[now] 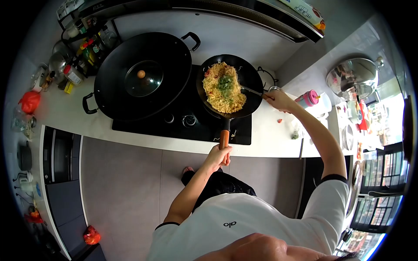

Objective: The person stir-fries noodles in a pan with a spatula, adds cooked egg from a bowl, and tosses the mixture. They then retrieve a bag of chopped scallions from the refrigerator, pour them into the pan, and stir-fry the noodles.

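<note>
Black lidded wok [143,76] fills the hob's left; beside it a smaller pan [229,86] holds noodles [224,88]. Left hand [219,154] has its grip closed around the pan's orange handle [224,140]; right hand [278,100] clasps a spatula [252,91] reaching into the noodles.

wok [248,74] – matt black metal | lid [143,78] – glass centre | counter [69,113] – smooth white

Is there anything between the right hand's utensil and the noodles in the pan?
Nothing visible is in the way. The right hand holds a utensil that reaches over the rim of the pan to the noodles, which lie uncovered. The left hand grips the pan handle.
</note>
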Tool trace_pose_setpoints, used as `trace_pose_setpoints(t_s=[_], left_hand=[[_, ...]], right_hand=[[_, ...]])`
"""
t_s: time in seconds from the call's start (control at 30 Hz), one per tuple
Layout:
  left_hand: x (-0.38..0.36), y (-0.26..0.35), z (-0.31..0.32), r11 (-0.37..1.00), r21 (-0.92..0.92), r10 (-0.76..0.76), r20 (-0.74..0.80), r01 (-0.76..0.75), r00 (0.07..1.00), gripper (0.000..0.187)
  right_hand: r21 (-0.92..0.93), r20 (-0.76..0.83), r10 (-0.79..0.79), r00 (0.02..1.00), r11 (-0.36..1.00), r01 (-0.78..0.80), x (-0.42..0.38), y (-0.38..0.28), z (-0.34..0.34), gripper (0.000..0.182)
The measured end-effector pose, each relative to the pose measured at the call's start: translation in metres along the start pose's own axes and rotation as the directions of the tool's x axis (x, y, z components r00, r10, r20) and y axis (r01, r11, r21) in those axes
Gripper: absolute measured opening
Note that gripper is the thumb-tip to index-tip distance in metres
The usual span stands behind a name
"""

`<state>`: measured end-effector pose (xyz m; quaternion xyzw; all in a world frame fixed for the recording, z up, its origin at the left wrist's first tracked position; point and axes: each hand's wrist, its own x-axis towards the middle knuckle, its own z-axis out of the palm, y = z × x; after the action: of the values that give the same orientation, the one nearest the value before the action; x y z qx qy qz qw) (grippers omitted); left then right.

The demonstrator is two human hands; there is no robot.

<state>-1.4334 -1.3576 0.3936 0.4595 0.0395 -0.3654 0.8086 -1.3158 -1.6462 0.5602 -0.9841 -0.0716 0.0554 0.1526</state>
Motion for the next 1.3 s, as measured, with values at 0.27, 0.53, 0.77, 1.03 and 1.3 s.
trace_pose_setpoints(t_s=[0.27, 0.53, 0.77, 1.03, 1.3], left_hand=[[0.001, -0.001, 0.000, 1.000, -0.006, 0.011, -0.042, -0.011, 0.999, 0.018], [-0.003, 0.005, 0.003, 1.000, 0.017, -0.004, -0.068, 0.005, 0.998, 0.019], [-0.001, 0.008, -0.003, 0.999, 0.047, 0.005, -0.072, -0.001, 0.997, 0.020], [-0.001, 0.014, -0.004, 0.999, 0.039, -0.017, -0.079, 0.020, 0.997, 0.019], [0.003, 0.011, -0.007, 0.999, 0.034, -0.013, -0.085, 0.016, 0.996, 0.021]], right_hand=[[-0.442, -0.058, 0.070, 0.996, 0.893, -0.088, -0.042, 0.008, -0.041, 0.020], [-0.178, 0.558, 0.371, 0.742, 0.927, -0.329, -0.009, -0.015, -0.073, 0.029], [0.611, 0.326, 0.173, 0.930, 0.712, -0.347, -0.032, -0.007, 0.080, 0.038], [0.564, 0.155, 0.256, 0.954, 0.770, -0.298, -0.075, -0.004, 0.059, 0.038], [0.431, -0.039, 0.275, 0.960, 0.872, -0.233, -0.076, 0.005, 0.054, 0.031]])
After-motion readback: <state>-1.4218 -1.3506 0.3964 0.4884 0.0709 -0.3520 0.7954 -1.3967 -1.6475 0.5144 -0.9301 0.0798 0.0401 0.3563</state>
